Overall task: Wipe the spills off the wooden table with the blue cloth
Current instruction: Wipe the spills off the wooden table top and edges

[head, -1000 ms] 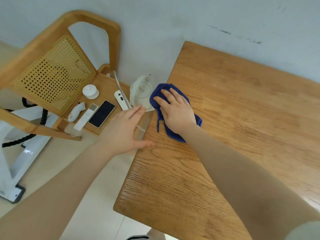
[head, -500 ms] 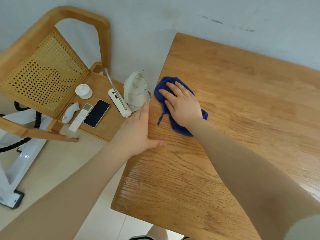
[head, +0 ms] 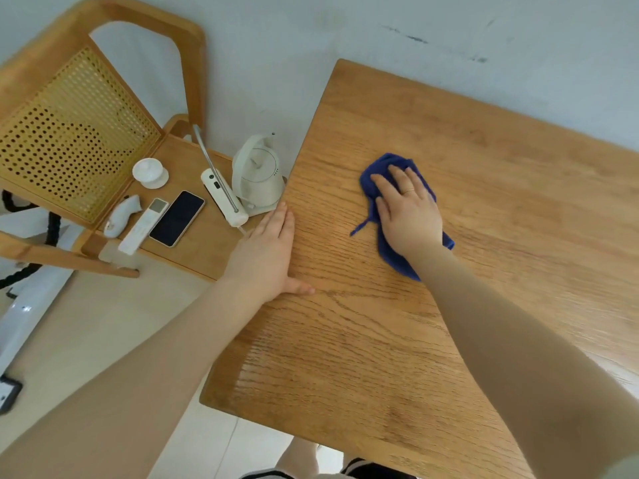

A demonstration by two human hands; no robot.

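The wooden table (head: 449, 323) fills the right and middle of the head view. On it lies the crumpled blue cloth (head: 390, 257), mostly covered by my right hand (head: 408, 212), which presses flat on it with straight fingers. My left hand (head: 266, 254) rests flat on the table's left edge, fingers straight and thumb spread onto the top. I see no distinct spill on the wood; a faint sheen shows near the cloth.
A wooden chair (head: 62, 108) with a cane back stands left of the table. Its seat holds a white kettle (head: 257, 174), a power strip (head: 224, 198), a phone (head: 177, 217), a remote (head: 143, 226) and a small white cup (head: 150, 172). A wall runs behind.
My right hand has slid the blue cloth to the right, away from the table's left edge toward its middle. My left hand stays at the edge.
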